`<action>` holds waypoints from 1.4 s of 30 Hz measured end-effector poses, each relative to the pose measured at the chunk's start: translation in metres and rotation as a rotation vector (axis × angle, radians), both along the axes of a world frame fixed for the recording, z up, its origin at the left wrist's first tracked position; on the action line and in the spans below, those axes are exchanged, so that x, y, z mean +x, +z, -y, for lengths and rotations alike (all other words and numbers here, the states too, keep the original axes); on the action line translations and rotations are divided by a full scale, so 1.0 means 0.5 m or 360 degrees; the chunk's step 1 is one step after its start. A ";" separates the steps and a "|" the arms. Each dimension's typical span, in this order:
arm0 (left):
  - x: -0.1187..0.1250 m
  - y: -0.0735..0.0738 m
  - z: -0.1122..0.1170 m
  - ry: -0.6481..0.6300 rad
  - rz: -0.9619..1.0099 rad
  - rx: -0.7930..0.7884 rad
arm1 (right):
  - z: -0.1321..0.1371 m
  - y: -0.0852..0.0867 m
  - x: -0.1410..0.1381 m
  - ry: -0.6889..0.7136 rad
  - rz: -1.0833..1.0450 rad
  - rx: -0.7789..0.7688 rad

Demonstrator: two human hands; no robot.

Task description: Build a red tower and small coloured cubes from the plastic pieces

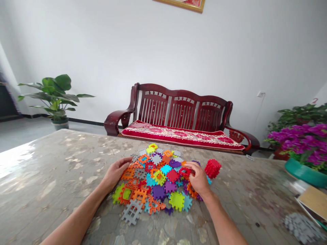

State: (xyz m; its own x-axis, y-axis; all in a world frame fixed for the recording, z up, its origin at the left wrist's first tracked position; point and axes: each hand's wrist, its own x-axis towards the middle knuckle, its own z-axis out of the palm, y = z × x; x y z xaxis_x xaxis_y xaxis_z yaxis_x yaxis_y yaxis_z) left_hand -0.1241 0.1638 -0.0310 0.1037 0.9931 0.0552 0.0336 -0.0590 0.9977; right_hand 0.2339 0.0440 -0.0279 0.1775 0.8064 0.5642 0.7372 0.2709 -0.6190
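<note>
Nearest on the stone-patterned worktop (63, 163) lies a grey plastic lattice piece with notched edges (132, 211). Beyond it, a red openwork plastic piece (184, 172) sits on the multicoloured pile of notched plastic pieces (158, 192), directly left of the right hand (198, 177), the nearer one; it looks squarish, without a clear long axis. The right fingers curl at it; whether they pinch, I cannot tell. The left hand (116, 173) has its fingers gathered at the pile's left edge, their grip unclear. No writing is readable.
</note>
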 end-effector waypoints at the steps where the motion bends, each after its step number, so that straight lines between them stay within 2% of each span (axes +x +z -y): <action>1: 0.000 0.000 0.000 0.0000 -0.0006 0.0000 | -0.001 -0.003 0.002 -0.0040 -0.0014 0.0016; 6: 0.000 0.005 0.003 0.0007 -0.0039 0.0016 | 0.006 0.008 -0.004 -0.0072 -0.0011 -0.0049; 10: -0.001 0.004 0.003 -0.0017 -0.0034 0.0015 | 0.023 0.021 -0.011 -0.0036 0.0160 -0.0179; 18: -0.001 -0.001 -0.001 0.0012 -0.0027 0.0037 | 0.042 0.021 -0.006 -0.0216 0.0372 -0.0346; 25: -0.001 0.002 0.001 0.0006 -0.0016 0.0021 | 0.037 0.017 -0.007 -0.0267 0.0332 -0.0272; 31: -0.005 -0.005 -0.004 -0.0011 -0.0059 0.0032 | 0.029 0.028 0.009 -0.0222 0.0164 0.0059; 33: -0.007 -0.009 -0.007 -0.0009 -0.0078 0.0036 | 0.028 0.040 0.031 -0.0344 0.0163 0.0205; 36: -0.010 -0.015 -0.013 -0.0008 -0.0089 0.0042 | 0.035 0.059 0.083 -0.0652 0.0235 0.0354; 39: -0.012 -0.020 -0.018 -0.0038 -0.0089 0.0018 | 0.049 0.070 0.132 -0.0987 0.0329 0.0333; 42: -0.012 -0.021 -0.018 -0.0033 -0.0077 0.0013 | 0.061 0.072 0.160 -0.1204 0.0364 0.0222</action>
